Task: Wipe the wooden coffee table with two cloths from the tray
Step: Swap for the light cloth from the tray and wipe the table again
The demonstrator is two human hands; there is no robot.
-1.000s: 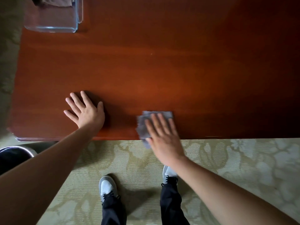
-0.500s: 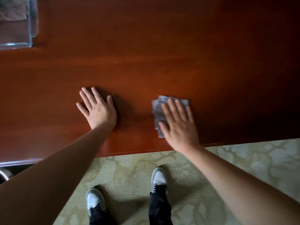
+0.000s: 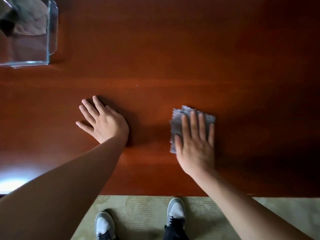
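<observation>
The reddish-brown wooden coffee table (image 3: 173,58) fills most of the view. My right hand (image 3: 195,142) lies flat on a small grey cloth (image 3: 176,123) with pinked edges, pressing it onto the tabletop right of centre. My left hand (image 3: 103,122) rests flat on the bare wood, fingers spread, holding nothing. At the far left corner stands a clear tray (image 3: 48,40) with another brownish-grey cloth (image 3: 29,19) lying inside it.
The table's near edge runs along the bottom, with a pale patterned carpet (image 3: 138,208) and my two grey-white shoes (image 3: 175,212) below it. A bright glare patch (image 3: 15,179) sits on the table's near-left part.
My right hand has slid the grey cloth away from the near edge, further onto the table. The left hand has moved along with it. The tray has come more into view.
</observation>
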